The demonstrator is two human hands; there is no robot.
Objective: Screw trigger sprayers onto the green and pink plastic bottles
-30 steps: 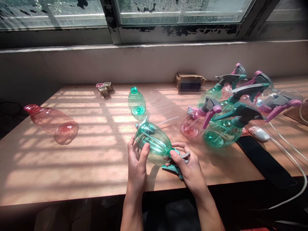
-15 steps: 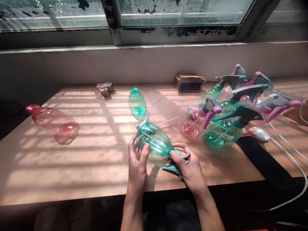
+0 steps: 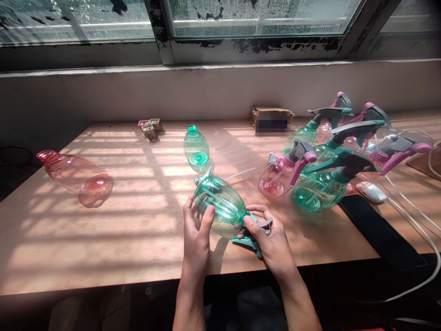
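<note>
Axis check: green bottle [image 3: 220, 202] is held just over the table [image 3: 103, 239] near its front edge, base pointing away-left, neck pointing near-right. Left hand [image 3: 197, 232] grips the base end; right hand [image 3: 272, 239] is wrapped around the teal trigger head [image 3: 253, 232] at the neck.

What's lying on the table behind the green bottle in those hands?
A thin clear tube and, farther back, a small capless green bottle. The held bottle covers the tube's near end; a pale piece peeks out, but what it is cannot be told.
</note>
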